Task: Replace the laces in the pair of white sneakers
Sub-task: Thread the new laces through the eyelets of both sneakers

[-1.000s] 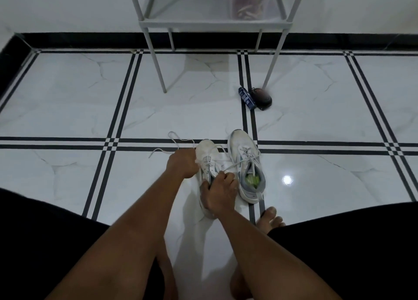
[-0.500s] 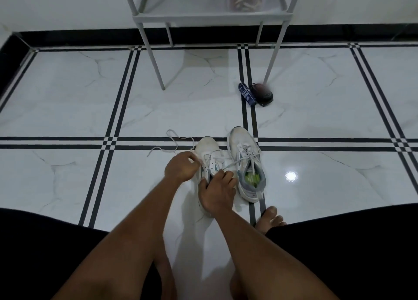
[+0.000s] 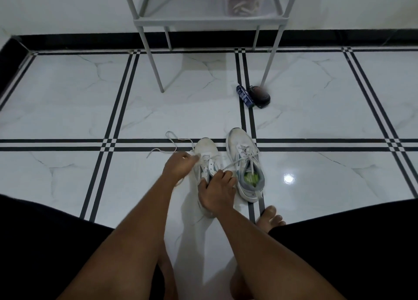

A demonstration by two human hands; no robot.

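Tiled floor point(image 3: 67, 109), glossy and hard, carrying everything; a metal rack point(image 3: 210, 20) at the far wall, well apart from the work.

Pair of white sneakers side by side on the floor between the knees: right sneaker point(image 3: 245, 164) laced, standing free; left sneaker point(image 3: 207, 150) partly unlaced, just beside it. Judged light, with soft uppers over a stiffer sole, likely to slide on polished tile unless pinned; best held at the collar or heel.

Right hand point(image 3: 218, 192) curled over the left sneaker's collar and tongue, grip closed on the shoe, steadying it.

Left hand point(image 3: 179, 166) at the eyelet row, fingers bunched in a closed grip that appears to pinch the lace; blurred, so exact contact uncertain.

Lace point(image 3: 172, 141), thin, limp and light, trailing in loops on the floor beyond the left hand. Best taken near the eyelet for pulling out, at the stiff tip for threading.
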